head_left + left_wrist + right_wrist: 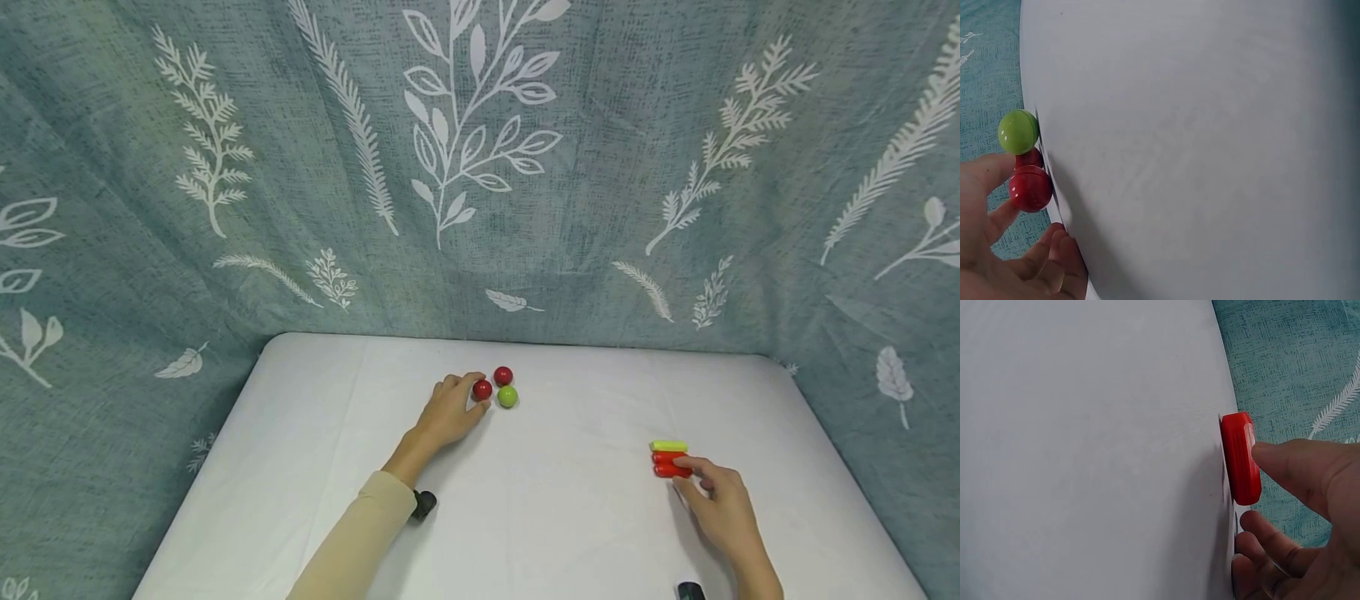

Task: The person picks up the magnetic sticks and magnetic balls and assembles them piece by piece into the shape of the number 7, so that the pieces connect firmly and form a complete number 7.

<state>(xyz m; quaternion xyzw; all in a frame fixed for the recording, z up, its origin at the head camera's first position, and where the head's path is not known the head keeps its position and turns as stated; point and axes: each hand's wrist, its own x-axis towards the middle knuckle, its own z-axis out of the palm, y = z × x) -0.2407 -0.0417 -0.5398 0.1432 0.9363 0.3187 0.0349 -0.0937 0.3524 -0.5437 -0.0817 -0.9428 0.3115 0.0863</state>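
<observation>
My left hand [450,410] has thumb and forefinger at opposite sides of a glossy red ball [482,389], pinching it at the table. Beside it lie a second red ball [503,376] and a green ball [507,397]. In the left wrist view, the green ball [1019,132] partly covers the far red one. On the right, my right hand [716,500] pinches the nearest of two short red sticks [671,471], thumb in front and forefinger on top. A yellow-green stick [669,446] lies just behind them. In the right wrist view, the thumb touches the red stick [1241,459].
A white-covered table [555,500] with rounded far corners spans the view. Behind it and at both sides hangs a blue-green cloth [570,275] with white leaf prints. A dark device [424,505] sits at the left wrist, another [690,591] near the right.
</observation>
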